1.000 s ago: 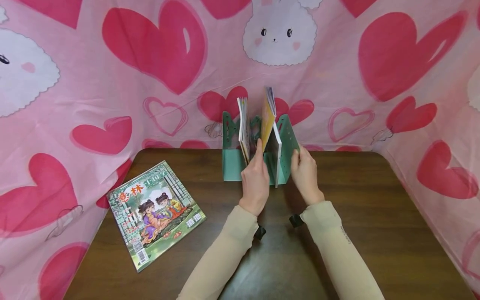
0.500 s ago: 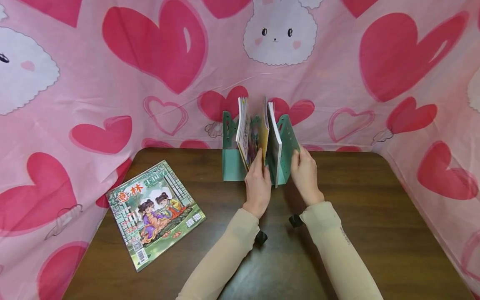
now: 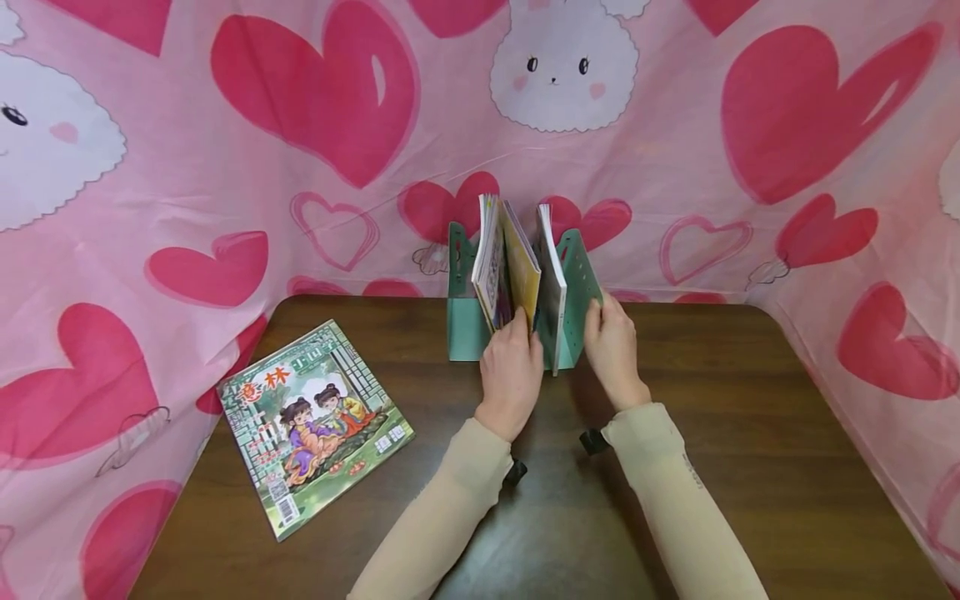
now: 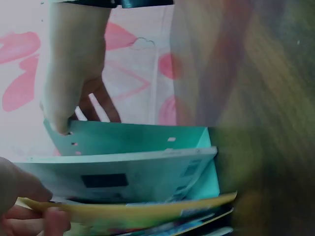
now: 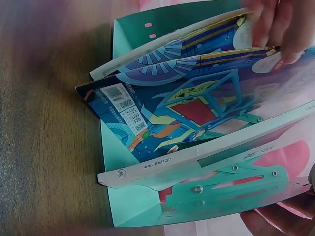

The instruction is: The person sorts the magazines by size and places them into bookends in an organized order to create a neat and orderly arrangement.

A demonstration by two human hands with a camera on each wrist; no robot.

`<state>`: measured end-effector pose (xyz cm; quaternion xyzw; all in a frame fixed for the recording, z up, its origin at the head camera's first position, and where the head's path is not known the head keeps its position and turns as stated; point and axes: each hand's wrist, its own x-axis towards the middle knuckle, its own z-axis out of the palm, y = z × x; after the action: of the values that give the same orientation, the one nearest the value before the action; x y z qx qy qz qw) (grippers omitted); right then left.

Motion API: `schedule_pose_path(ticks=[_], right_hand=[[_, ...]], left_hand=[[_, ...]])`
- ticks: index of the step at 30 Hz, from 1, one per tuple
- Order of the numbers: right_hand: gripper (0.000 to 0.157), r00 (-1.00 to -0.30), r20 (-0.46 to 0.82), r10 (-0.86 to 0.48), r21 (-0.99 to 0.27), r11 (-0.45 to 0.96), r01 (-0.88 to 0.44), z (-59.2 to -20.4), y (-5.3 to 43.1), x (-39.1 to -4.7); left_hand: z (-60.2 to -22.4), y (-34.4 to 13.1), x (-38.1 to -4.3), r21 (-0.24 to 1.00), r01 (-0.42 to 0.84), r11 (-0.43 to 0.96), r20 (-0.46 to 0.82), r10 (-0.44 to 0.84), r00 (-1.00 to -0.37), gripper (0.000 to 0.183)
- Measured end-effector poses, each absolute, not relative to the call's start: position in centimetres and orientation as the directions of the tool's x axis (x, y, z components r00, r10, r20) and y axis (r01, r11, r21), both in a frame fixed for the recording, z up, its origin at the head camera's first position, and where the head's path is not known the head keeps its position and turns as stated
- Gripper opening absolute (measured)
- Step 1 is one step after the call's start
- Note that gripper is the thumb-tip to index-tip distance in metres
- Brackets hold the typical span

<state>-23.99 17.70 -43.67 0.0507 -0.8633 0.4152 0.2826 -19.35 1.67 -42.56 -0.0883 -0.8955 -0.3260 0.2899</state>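
A green metal book stand (image 3: 467, 329) stands at the back of the table with several magazines upright in it. My left hand (image 3: 512, 375) pinches the near edge of a yellow-covered magazine (image 3: 525, 271), which leans left toward the magazines (image 3: 486, 267) at that side. My right hand (image 3: 613, 354) grips the stand's right side panel, thumb inside and fingers outside. A white-spined magazine (image 3: 553, 292) stands between the yellow one and that panel, with a gap on its left. In the right wrist view the yellow magazine's blue back cover (image 5: 162, 105) shows.
A magazine (image 3: 315, 425) with two cartoon children on its cover lies flat on the brown wooden table (image 3: 750, 467), left of my arms. A pink cloth (image 3: 450, 100) with hearts and rabbits hangs close behind the stand and along the sides.
My left hand has lowered the yellow magazine into the stand and tilted it left, away from the white-spined magazine. The right hand has kept its grip on the panel.
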Motion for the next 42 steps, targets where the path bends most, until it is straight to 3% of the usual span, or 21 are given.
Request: schedule_pose_path(ticks=[10,17,25,30,35,42], right_hand=[[0.034,-0.838,0.525,0.148,-0.688,0.653,-0.316,-43.6,17.6,-24.0],[0.035,-0.845,0.514,0.148,-0.696,0.647,-0.31,-43.7,17.7,-24.1],[0.033,-0.836,0.528,0.147,-0.683,0.658,-0.316,-43.8,17.8,-24.0],[0.032,-0.829,0.541,0.145,-0.681,0.654,-0.33,-43.6,17.9,-24.2],[0.034,-0.834,0.532,0.148,-0.688,0.65,-0.324,-43.6,17.9,-24.1],[0.035,-0.843,0.516,0.155,-0.703,0.638,-0.313,-43.8,17.6,-24.0]], left_hand=[[-41.9,0.7,-19.4,0.577,0.362,0.732,0.573,-0.047,-0.818,0.014],[-42.5,0.7,-19.5,0.554,0.396,0.733,0.625,-0.052,-0.779,0.026],[-42.9,1.0,-19.2,0.568,0.372,0.734,0.571,-0.026,-0.82,0.038],[-42.4,0.9,-19.2,0.532,0.376,0.759,0.577,0.001,-0.817,0.036],[-41.6,0.1,-19.2,0.455,0.356,0.816,0.587,0.026,-0.809,0.021],[-41.2,-1.1,-19.4,0.44,0.32,0.839,0.547,0.032,-0.836,0.022]])
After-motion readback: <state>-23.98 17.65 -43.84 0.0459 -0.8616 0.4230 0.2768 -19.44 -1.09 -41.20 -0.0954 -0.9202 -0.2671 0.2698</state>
